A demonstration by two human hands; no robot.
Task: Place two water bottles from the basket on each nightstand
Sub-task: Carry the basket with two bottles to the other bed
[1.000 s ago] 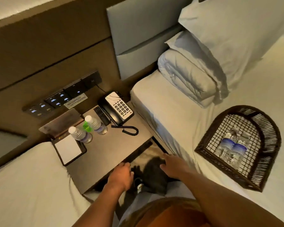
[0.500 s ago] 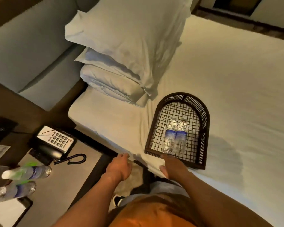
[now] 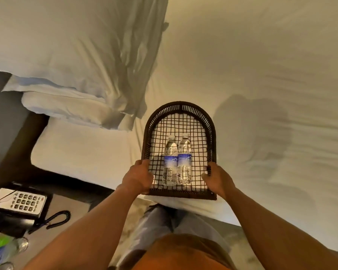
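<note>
now both hands, left (image 3: 138, 177) and right (image 3: 217, 179), clamped on basket (image 3: 180, 108) sides.

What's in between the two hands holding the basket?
In the head view, two water bottles lie side by side in the basket, between left hand and right hand.

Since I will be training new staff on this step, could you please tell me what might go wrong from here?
The two water bottles lie loose on their sides in the basket; if it tips when lifted, they could roll toward its low straight edge and drop out. The left hand and right hand hold only the near corners, so the far end may sag. Swinging it left could hit the telephone.
</note>
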